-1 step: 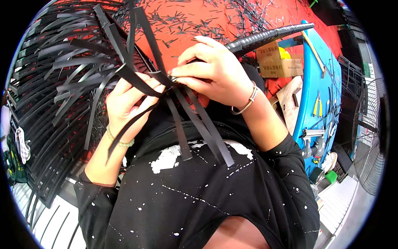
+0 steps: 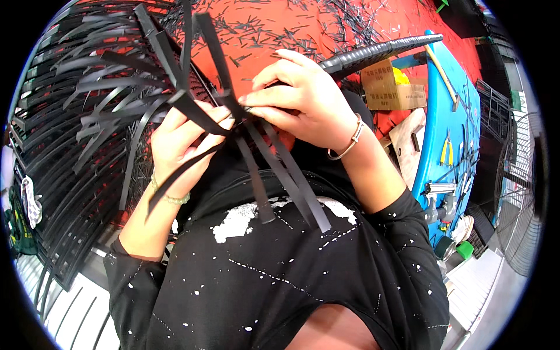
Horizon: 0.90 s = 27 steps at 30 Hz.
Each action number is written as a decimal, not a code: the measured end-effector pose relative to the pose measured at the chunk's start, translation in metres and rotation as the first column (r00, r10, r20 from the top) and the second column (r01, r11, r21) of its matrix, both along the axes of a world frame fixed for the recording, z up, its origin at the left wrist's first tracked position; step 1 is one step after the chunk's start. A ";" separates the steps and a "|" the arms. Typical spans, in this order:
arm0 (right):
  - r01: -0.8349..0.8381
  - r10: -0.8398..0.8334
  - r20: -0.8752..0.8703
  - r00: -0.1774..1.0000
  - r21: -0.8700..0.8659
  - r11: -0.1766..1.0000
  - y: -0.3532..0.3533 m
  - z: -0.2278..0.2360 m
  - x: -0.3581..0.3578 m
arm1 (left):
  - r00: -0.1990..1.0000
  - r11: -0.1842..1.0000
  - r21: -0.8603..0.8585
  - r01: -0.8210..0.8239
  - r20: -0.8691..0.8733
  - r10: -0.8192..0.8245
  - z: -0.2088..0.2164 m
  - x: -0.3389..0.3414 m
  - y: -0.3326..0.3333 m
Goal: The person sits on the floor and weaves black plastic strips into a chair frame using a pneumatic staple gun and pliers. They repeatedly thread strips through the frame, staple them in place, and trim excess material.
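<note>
Several flat black plastic strips (image 2: 277,160) meet between my two hands and fan out, some upward and some down over my shirt. My left hand (image 2: 181,143) closes on the strips from the left, its fingertips pinching near the crossing point. From the right, my right hand (image 2: 300,96) pinches a strip at the same spot, thumb and fingers pressed together. My fingertips almost meet there, and the strips partly hide the join. Behind my left hand, long loose strip ends (image 2: 116,87) spread leftward from a dark woven piece (image 2: 204,87).
Black strip-wrapped bar (image 2: 385,52) reaches to the upper right. Cardboard boxes (image 2: 382,87) stand below it. A blue table (image 2: 434,128) on the right bears a hammer (image 2: 446,76), yellow-handled pliers (image 2: 447,151) and strips. Black offcuts litter the red floor (image 2: 262,32); curved black frames (image 2: 52,151) fill the left.
The strip at my right fingertips has tilted more upright, and the hanging strip ends have shifted slightly right. Both hands keep their hold at nearly the same place.
</note>
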State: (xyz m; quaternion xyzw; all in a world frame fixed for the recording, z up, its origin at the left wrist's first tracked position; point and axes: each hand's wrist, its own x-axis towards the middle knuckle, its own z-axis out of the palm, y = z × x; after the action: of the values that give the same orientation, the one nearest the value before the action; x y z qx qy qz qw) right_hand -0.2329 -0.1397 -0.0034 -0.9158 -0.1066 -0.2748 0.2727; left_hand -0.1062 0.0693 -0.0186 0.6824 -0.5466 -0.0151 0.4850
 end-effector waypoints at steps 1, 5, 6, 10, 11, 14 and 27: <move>-0.007 0.006 -0.033 0.999 -0.021 1.000 -0.001 0.001 0.000 | 0.999 1.000 0.011 0.016 -0.032 -0.015 -0.001 0.001 0.000; -0.012 0.014 -0.067 0.998 0.023 1.000 -0.003 0.008 0.001 | 0.986 0.999 0.040 0.007 -0.168 0.000 0.002 0.001 0.009; -0.003 0.005 -0.102 0.995 0.022 1.000 -0.002 0.007 0.003 | 0.984 0.999 0.043 -0.002 -0.176 0.010 0.004 0.002 0.012; 0.005 -0.001 -0.120 0.993 0.036 0.999 0.000 0.008 0.003 | 0.984 1.000 0.005 0.008 -0.177 -0.007 0.008 0.003 0.017; 0.009 0.000 -0.136 0.991 0.070 0.998 0.001 0.007 0.004 | 0.983 0.999 0.027 0.020 -0.185 -0.014 0.009 0.004 0.019; -0.001 0.021 -0.143 0.990 0.134 0.991 0.003 0.008 0.003 | 0.993 0.998 0.050 0.045 -0.114 -0.039 0.010 0.006 0.023; 0.008 0.006 -0.143 0.990 0.093 0.996 0.005 0.014 0.005 | 1.000 0.998 -0.056 -0.009 -0.007 0.009 0.004 0.006 0.018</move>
State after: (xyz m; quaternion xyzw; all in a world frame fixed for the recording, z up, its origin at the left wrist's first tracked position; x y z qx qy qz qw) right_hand -0.2280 -0.1349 0.0105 -0.9194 -0.0733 -0.2134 0.3222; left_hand -0.1001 0.0875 -0.0150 0.6709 -0.5422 0.0002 0.5059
